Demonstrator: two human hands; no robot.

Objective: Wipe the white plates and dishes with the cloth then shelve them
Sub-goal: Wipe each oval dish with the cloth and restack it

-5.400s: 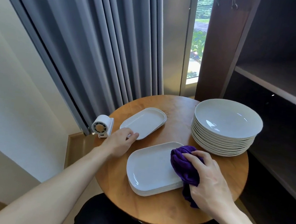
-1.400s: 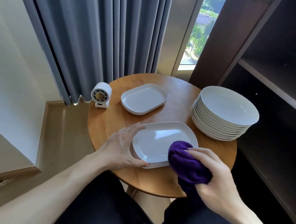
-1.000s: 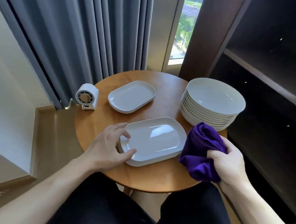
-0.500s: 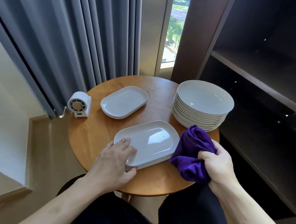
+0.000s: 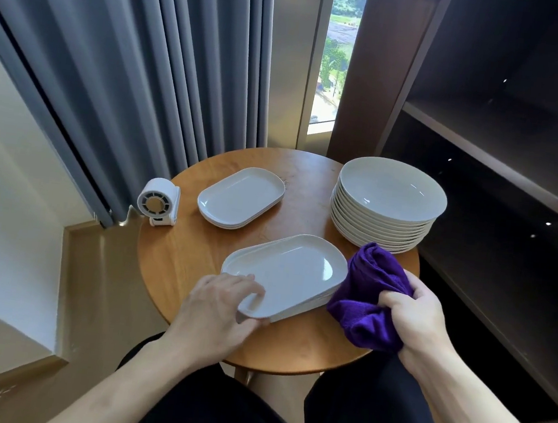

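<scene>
My left hand (image 5: 216,304) pinches the near corner of the top oblong plate (image 5: 286,274) on the near stack, thumb under the rim, fingers on top. My right hand (image 5: 413,315) grips the bunched purple cloth (image 5: 368,296) just beside that plate. On the round table (image 5: 183,253), a second oblong stack (image 5: 241,198) and a stack of round dishes (image 5: 388,202) sit farther back, near the dark shelves (image 5: 505,145).

no text, label or number can be read.
</scene>
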